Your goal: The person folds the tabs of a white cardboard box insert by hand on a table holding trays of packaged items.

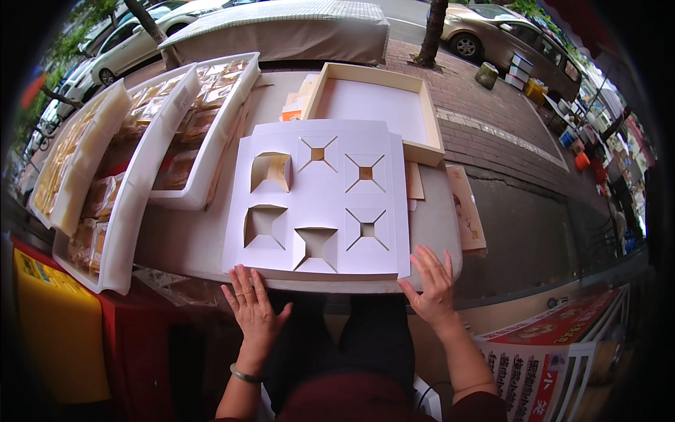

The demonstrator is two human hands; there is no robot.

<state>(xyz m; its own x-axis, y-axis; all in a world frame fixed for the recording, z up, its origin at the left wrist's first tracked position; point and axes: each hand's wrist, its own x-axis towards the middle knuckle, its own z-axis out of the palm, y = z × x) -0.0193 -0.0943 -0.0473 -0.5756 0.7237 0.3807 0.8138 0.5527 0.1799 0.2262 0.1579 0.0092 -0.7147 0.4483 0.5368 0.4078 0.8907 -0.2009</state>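
Observation:
Before me on the table lies a white cardboard box insert (pixel 316 203) with several square cut-outs. At the left and lower middle, three of its openings have flaps pushed down; the others show crossed slits around a small square hole. My left hand (pixel 250 303) rests palm down at the insert's near left corner, fingers spread, with a bangle on the wrist. Near the front right corner is my right hand (pixel 433 287), fingers apart, its thumb by the folded edge. Neither hand grips anything. Behind the insert stands a shallow cream open box (pixel 433 118) with a white inside.
White plastic crates (pixel 124 232) of wrapped pastries stand along the left. Printed cards (pixel 293 105) lie beside the cream box, and a printed board (pixel 466 208) sits past the table's right edge. A cloth-covered stand (pixel 279 37) and parked cars (pixel 506 34) are beyond.

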